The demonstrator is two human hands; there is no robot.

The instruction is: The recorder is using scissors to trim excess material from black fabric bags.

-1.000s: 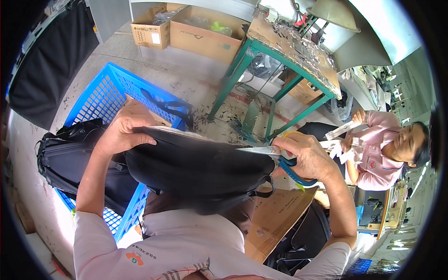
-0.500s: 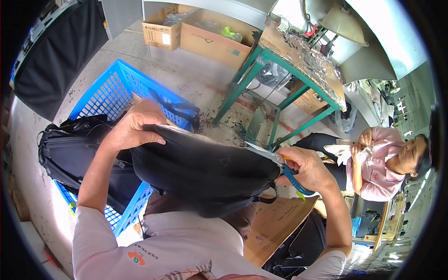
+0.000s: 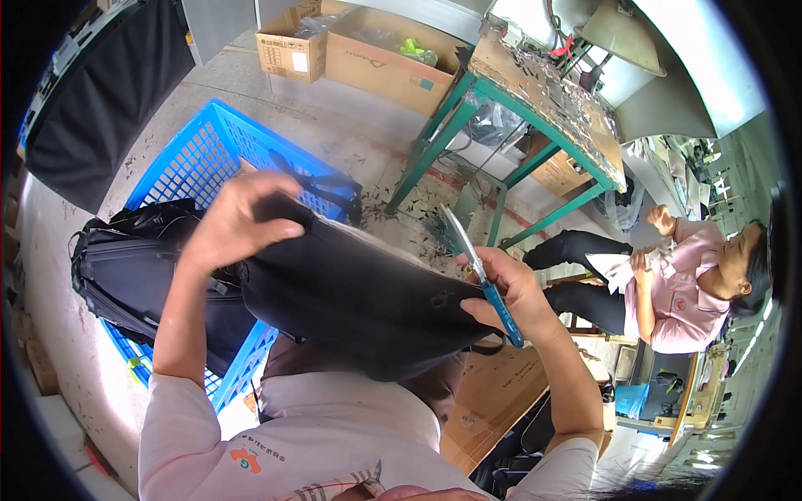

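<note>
A black fabric bag point(image 3: 359, 305) with a pale raw upper edge hangs in front of my body. My left hand point(image 3: 242, 221) is closed round its upper left corner, thumb along the near face. My right hand point(image 3: 518, 292) grips a pair of blue-handled scissors point(image 3: 499, 311), whose blades are together and point up and away. The thumb of that hand rests at the bag's upper right corner; whether it also pinches the fabric I cannot tell. The bag's lower part and far side are hidden.
On the left, a blue plastic basket point(image 3: 242, 355) carries black backpacks point(image 3: 134, 280). A green-framed table point(image 3: 547, 138) littered with scraps stands ahead, with cardboard boxes point(image 3: 380, 71) beyond. A seated person point(image 3: 681, 288) handles pale material at the right. Flattened cardboard point(image 3: 489, 401) lies below.
The scissors have left the bag's upper edge; their blades have closed and swung upward. My right hand now sits at the corner. The other person's one hand has lifted away from the pale material.
</note>
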